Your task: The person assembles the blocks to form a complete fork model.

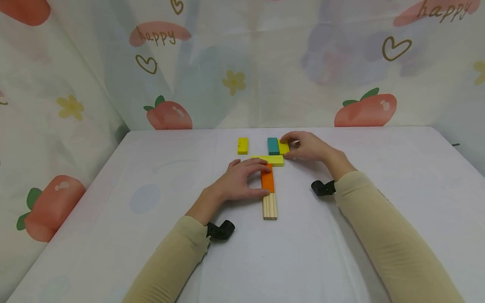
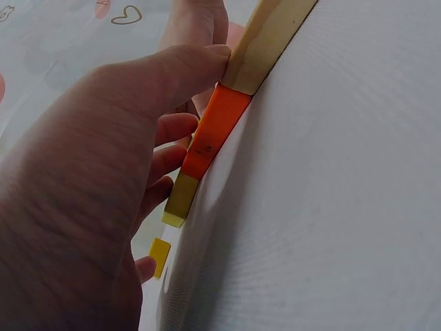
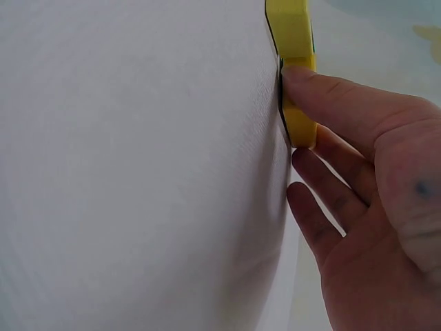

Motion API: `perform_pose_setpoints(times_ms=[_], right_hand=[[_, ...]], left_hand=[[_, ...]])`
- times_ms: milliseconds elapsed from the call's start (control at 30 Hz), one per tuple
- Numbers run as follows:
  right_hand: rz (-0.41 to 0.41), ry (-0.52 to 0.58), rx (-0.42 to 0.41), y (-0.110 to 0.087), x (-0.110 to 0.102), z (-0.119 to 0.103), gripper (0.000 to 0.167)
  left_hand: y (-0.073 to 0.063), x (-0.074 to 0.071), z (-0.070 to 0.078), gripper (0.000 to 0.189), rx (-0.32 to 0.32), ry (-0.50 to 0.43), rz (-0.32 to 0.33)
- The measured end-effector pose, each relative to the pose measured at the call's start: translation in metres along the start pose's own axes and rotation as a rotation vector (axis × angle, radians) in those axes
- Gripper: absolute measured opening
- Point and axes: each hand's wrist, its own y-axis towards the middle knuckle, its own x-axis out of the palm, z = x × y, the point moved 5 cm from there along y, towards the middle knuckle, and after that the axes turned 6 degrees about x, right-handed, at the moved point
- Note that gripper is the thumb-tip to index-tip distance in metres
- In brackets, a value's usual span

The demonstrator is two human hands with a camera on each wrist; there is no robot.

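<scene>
My right hand (image 1: 311,147) pinches a yellow block (image 1: 283,148) between thumb and fingers; it lies along the right side of a teal block (image 1: 273,146). Both sit just beyond a crosswise light-yellow block (image 1: 274,160). From that crosspiece an orange block (image 1: 268,183) runs toward me, with a plain wooden block (image 1: 270,207) end to end behind it. My left hand (image 1: 242,182) rests along the left side of this row. In the left wrist view the thumb touches near the seam of wood and orange, and the relaxed fingertips lie by the orange and light-yellow blocks.
Another yellow block (image 1: 243,146) lies apart at the back, left of the teal one. A white cloth covers the table (image 1: 113,235). Printed fabric (image 1: 265,101) hangs right behind the table's far edge and along the left side.
</scene>
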Motion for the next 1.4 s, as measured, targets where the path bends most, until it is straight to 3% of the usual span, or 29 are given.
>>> perform_pose_setpoints(times_ms=[1400], right_hand=[[-0.006, -0.011, 0.042, -0.0035, 0.0001, 0.0006, 0.05]], left_hand=[[-0.0002, -0.0011, 0.0002, 0.055, 0.009, 0.009, 0.009]])
